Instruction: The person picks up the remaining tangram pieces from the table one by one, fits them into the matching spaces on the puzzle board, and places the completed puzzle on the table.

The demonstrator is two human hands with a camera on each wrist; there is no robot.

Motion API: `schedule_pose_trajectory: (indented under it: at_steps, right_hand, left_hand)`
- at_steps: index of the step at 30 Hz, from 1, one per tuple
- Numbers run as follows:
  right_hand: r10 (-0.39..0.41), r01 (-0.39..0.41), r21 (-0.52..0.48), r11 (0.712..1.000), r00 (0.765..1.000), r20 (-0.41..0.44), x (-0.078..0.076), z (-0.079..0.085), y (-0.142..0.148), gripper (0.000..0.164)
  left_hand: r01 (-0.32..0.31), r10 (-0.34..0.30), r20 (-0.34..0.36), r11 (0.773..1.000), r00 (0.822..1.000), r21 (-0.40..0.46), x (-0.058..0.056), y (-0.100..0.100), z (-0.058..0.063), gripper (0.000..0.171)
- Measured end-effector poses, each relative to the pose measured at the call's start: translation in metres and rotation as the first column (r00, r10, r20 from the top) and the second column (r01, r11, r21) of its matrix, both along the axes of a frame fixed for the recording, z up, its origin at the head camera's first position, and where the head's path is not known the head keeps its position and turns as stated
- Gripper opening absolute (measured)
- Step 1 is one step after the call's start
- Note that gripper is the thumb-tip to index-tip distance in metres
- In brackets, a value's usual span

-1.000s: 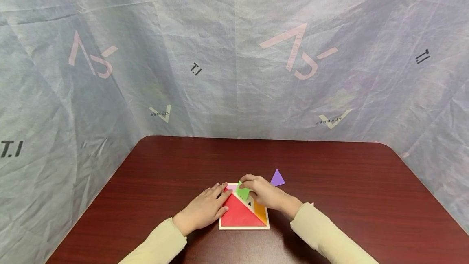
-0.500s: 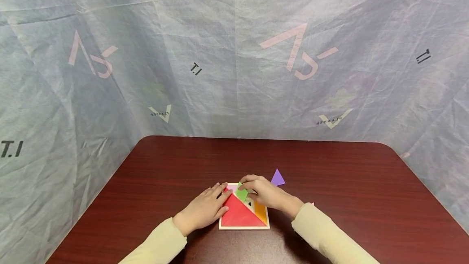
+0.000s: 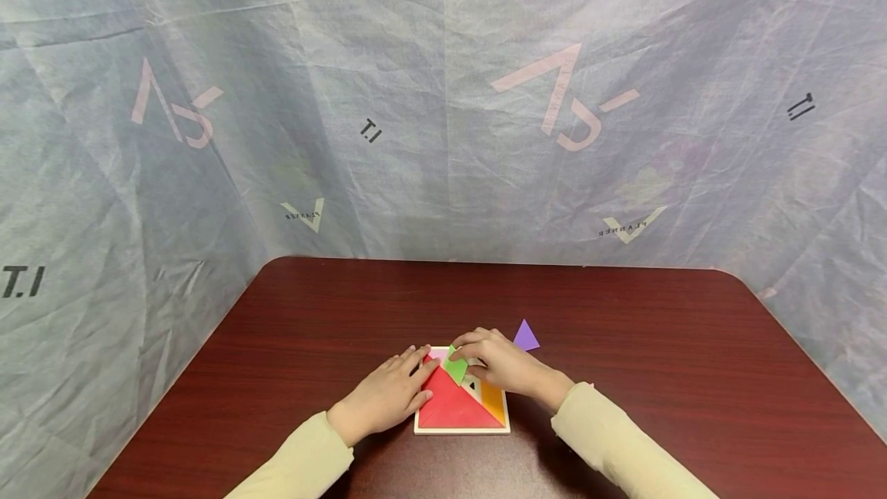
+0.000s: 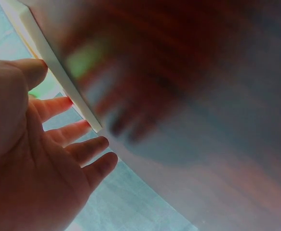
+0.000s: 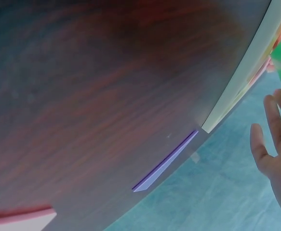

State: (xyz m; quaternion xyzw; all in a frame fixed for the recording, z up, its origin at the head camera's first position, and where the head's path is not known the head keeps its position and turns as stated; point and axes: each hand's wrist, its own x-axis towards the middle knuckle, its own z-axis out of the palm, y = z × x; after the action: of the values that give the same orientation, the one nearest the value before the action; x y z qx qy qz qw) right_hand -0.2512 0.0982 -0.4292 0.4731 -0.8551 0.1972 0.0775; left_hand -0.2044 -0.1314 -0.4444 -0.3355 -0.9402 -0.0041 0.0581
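Note:
In the head view a square tangram board with a pale rim lies on the table. A large red area, an orange piece and a pink piece show on it. My right hand pinches a green tangram piece over the board's upper middle; the piece is tilted in the right wrist view. My left hand rests along the board's left side, its fingers extended over the rim and the red area. Part of the board is hidden under both hands.
A purple triangle lies on the dark red table beyond my right hand. Low in the right wrist view sits a pale thing with a pink edge. Printed grey cloth hangs around the table.
The green piece has shifted slightly left and down in the head view, closer to the red area. My right fingers have moved a little with it; my left hand stays in place.

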Motion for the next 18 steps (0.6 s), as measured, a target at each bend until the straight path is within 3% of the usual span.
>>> schedule_pose_trajectory:
  at_steps: [4, 18]
  right_hand:
    - [0.001, -0.001, -0.001, 1.000, 1.000, -0.018, -0.0013, -0.0019, 0.0009, 0.026]
    - [-0.050, 0.047, 0.048, 0.998, 0.998, 0.048, -0.0017, -0.0012, 0.0047, 0.023]
  left_hand:
    - [0.001, -0.001, -0.005, 1.000, 1.000, 0.000, 0.0005, 0.0001, 0.0008, 0.046]
    - [-0.003, 0.003, 0.018, 1.000, 1.000, 0.000, -0.0013, -0.0011, -0.0017, 0.047]
